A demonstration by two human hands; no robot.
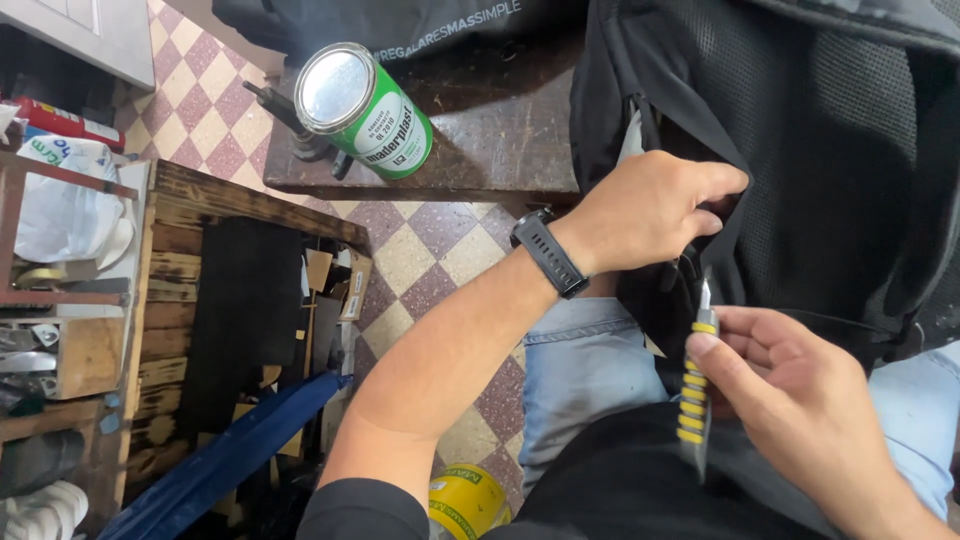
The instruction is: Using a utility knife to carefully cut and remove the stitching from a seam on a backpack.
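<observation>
A black backpack (830, 150) lies across my lap, filling the upper right. My left hand (650, 205), with a black watch on the wrist, pinches a fold of its black fabric near a seam. My right hand (790, 390) holds a utility knife (695, 395) with a grey and yellow striped handle. The blade points up, close to the fabric just below my left hand. My jeans show under the bag.
A green tin can with a shiny lid (365, 110) stands on a dark wooden stool (490, 140) ahead. A wooden shelf unit (180, 300) with clutter is at left. A yellow can (465, 500) sits on the checkered tile floor by my leg.
</observation>
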